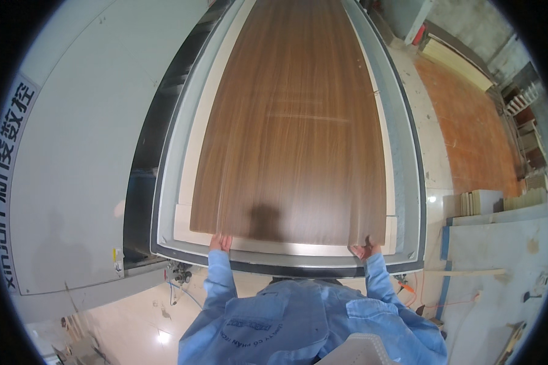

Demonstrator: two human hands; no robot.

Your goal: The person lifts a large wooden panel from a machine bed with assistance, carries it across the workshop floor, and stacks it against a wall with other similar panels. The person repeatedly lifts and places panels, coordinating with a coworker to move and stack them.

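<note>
Two hands grip one board on the feed I watch. The left hand (220,243) has its fingers closed on the near edge of the board (292,164), toward its left corner. The right hand (365,249) has its fingers curled around the same edge, near the right corner; I cannot make out all the fingertips on either. The board, brown and wood-grained, lies lengthwise on the surface (298,260), inside its rim, and runs off the top of my view. Under it I see a pale sheet (181,230), showing along the left and near edges of the surface. A dark shadow (265,220) falls on the near part of the board. Both forearms, in blue sleeves (218,266), cross the near edge of the surface.

Beyond the left edge I have a black strip (164,115), then a big grey cabinet (91,152). Off the right edge I see an orange floor patch (478,137), a stack of panels (453,61) toward the far right corner, and a grey bench (499,252) toward the near right one.
</note>
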